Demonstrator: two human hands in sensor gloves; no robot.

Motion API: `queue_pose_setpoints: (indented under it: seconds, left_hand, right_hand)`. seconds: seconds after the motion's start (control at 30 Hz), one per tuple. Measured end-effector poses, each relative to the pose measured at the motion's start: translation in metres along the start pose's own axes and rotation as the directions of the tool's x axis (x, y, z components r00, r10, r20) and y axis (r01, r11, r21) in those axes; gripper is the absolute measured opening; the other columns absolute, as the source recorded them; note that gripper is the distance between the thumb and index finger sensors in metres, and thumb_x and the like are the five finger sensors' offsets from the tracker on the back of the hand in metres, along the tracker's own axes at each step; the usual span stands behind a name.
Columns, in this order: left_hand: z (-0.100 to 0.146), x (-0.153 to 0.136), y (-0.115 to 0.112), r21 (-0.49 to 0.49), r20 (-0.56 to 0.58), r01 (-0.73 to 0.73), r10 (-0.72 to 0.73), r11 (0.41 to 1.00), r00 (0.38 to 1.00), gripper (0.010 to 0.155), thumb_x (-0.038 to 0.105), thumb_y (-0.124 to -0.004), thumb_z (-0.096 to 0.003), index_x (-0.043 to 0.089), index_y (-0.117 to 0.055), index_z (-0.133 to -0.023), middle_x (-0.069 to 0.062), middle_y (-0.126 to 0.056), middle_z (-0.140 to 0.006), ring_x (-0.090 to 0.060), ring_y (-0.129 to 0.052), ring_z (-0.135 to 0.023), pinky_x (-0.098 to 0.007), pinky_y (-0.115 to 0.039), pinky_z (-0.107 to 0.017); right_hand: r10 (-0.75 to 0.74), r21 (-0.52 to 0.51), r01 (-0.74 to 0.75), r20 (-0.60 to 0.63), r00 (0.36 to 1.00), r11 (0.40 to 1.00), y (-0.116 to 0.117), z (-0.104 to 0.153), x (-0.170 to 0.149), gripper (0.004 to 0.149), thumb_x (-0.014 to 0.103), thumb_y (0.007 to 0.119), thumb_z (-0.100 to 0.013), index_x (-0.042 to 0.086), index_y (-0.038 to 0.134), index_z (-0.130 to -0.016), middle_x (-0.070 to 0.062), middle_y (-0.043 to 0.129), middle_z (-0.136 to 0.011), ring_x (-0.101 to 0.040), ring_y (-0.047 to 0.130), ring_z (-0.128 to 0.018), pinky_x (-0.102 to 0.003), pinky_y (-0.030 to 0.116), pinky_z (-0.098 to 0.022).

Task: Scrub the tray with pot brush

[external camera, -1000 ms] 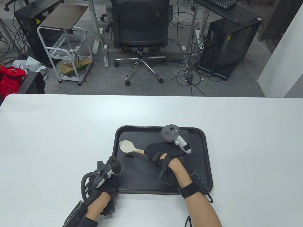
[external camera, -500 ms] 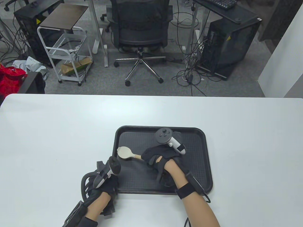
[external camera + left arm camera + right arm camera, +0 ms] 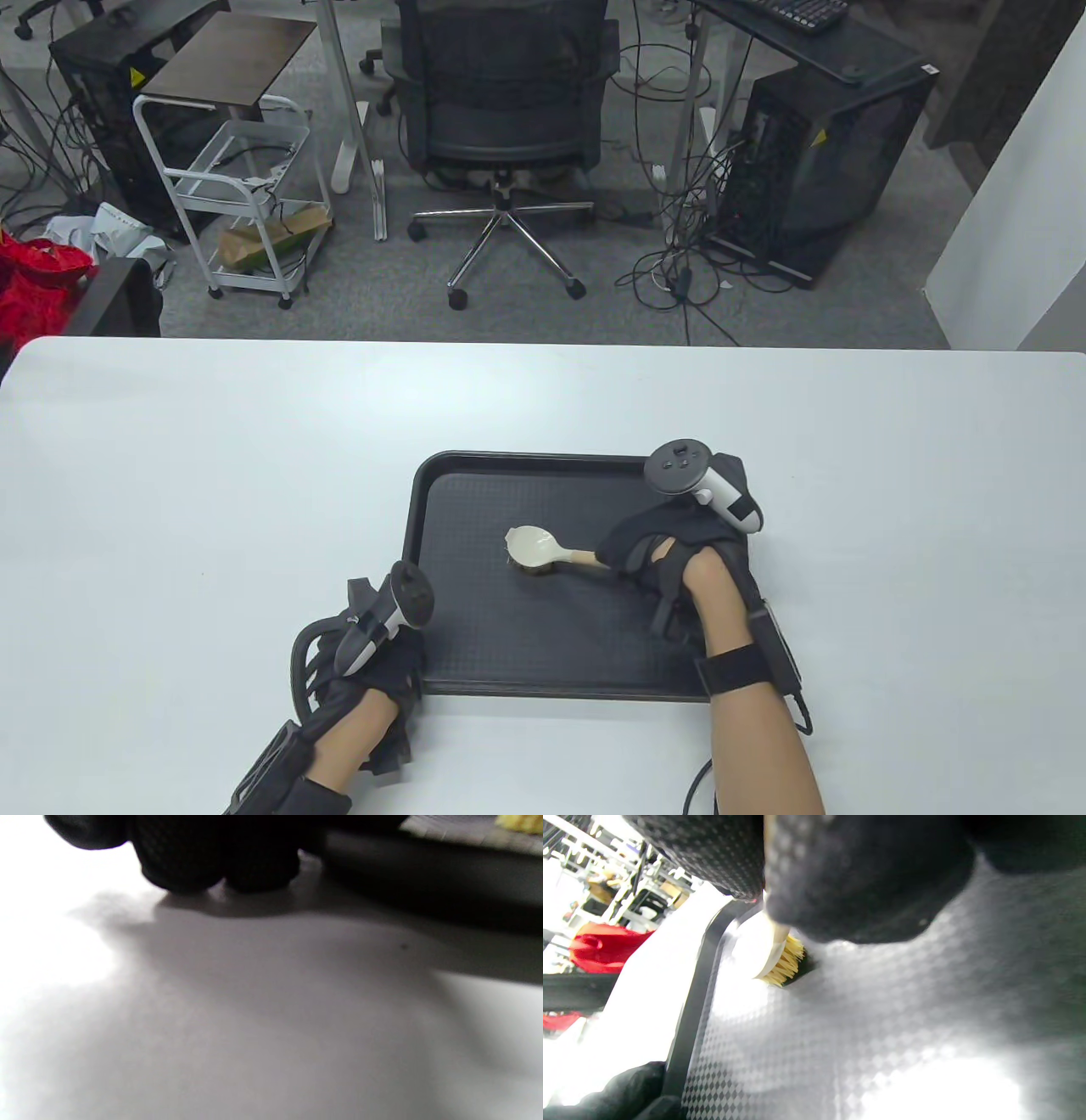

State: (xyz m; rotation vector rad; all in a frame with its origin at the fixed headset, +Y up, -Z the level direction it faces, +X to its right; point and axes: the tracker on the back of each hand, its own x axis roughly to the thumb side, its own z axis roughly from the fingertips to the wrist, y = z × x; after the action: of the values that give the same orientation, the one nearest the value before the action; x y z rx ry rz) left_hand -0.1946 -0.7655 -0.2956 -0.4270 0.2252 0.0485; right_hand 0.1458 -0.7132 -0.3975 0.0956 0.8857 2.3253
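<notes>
A black textured tray (image 3: 475, 645) lies on the white table. My right hand (image 3: 657, 548) grips the wooden handle of the pot brush (image 3: 534, 548), whose cream head sits bristles-down on the middle of the tray floor. In the right wrist view the brush (image 3: 774, 957) shows yellow bristles touching the tray floor (image 3: 840, 1035). My left hand (image 3: 373, 654) rests at the tray's front-left corner. In the left wrist view its fingers (image 3: 199, 861) are curled on the table beside the tray rim (image 3: 424, 874); whether they hold the rim is unclear.
The white table (image 3: 212, 475) spreads around the tray on all sides. Beyond its far edge stand an office chair (image 3: 505, 110), a white cart (image 3: 237, 195) and computer towers (image 3: 814, 161).
My right hand has swept the brush from the tray's left side rightward to the middle, bristles on the floor. The left hand has stayed put.
</notes>
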Motion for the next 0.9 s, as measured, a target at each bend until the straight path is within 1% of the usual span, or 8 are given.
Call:
queue_pose_setpoints:
  seconds: [0.17, 0.23, 0.5, 0.6, 0.7, 0.9]
  left_hand:
    - [0.0, 0.0, 0.0, -0.001, 0.002, -0.002, 0.002, 1.0, 1.0, 0.068, 0.046, -0.072, -0.0447, 0.006, -0.05, -0.096, 0.001, -0.081, -0.073, -0.022, -0.091, -0.055, -0.051, -0.075, -0.05]
    - [0.0, 0.0, 0.0, -0.001, 0.001, -0.001, 0.001, 1.0, 1.0, 0.068, 0.046, -0.072, -0.0447, 0.006, -0.05, -0.096, 0.001, -0.081, -0.073, -0.022, -0.091, -0.055, -0.051, -0.075, -0.05]
    - [0.0, 0.0, 0.0, 0.0, 0.001, 0.0, 0.0, 1.0, 1.0, 0.069, 0.046, -0.072, -0.0447, 0.006, -0.05, -0.096, 0.001, -0.081, -0.073, -0.022, -0.091, -0.056, -0.051, -0.075, -0.05]
    - [0.0, 0.0, 0.0, 0.001, 0.001, 0.0, 0.0, 1.0, 1.0, 0.069, 0.046, -0.072, -0.0447, 0.006, -0.05, -0.096, 0.001, -0.081, -0.073, -0.022, -0.091, -0.056, -0.051, -0.075, -0.05]
    - [0.0, 0.0, 0.0, 0.001, 0.001, 0.001, -0.001, 1.0, 1.0, 0.069, 0.046, -0.072, -0.0448, 0.006, -0.05, -0.096, 0.001, -0.081, -0.073, -0.022, -0.091, -0.056, -0.051, -0.075, -0.05]
    - [0.0, 0.0, 0.0, 0.001, 0.001, 0.001, -0.001, 1.0, 1.0, 0.069, 0.046, -0.072, -0.0447, 0.006, -0.05, -0.096, 0.001, -0.081, -0.073, -0.022, -0.091, -0.056, -0.051, -0.075, -0.05]
  right_hand:
    - [-0.084, -0.034, 0.083, -0.037, 0.996, 0.996, -0.021, 0.01, -0.035, 0.051, 0.034, 0.088, -0.047, 0.0, 0.082, -0.085, -0.019, 0.099, -0.05, -0.026, 0.099, -0.007, -0.046, 0.085, -0.01]
    - [-0.115, -0.073, 0.111, -0.065, 0.991, 0.991, -0.031, 0.017, -0.051, 0.049, 0.034, 0.09, -0.045, 0.003, 0.087, -0.083, -0.019, 0.1, -0.048, -0.026, 0.098, -0.005, -0.046, 0.084, -0.01]
    - [-0.244, -0.157, 0.223, -0.129, 0.961, 0.962, -0.055, 0.038, -0.105, 0.048, 0.034, 0.095, -0.042, 0.004, 0.093, -0.079, -0.019, 0.102, -0.045, -0.028, 0.096, -0.002, -0.047, 0.083, -0.008]
    - [-0.294, -0.205, 0.261, -0.151, 0.944, 0.943, -0.065, 0.049, -0.125, 0.047, 0.033, 0.097, -0.041, 0.004, 0.094, -0.078, -0.02, 0.102, -0.044, -0.028, 0.096, -0.001, -0.047, 0.083, -0.008]
    - [-0.326, -0.255, 0.277, -0.175, 0.929, 0.926, -0.073, 0.063, -0.141, 0.047, 0.032, 0.098, -0.04, 0.003, 0.095, -0.077, -0.02, 0.103, -0.043, -0.028, 0.096, 0.0, -0.048, 0.083, -0.007]
    - [-0.354, -0.34, 0.269, -0.217, 0.91, 0.901, -0.084, 0.086, -0.158, 0.047, 0.031, 0.098, -0.04, 0.002, 0.095, -0.077, -0.021, 0.103, -0.043, -0.029, 0.095, -0.001, -0.048, 0.082, -0.008]
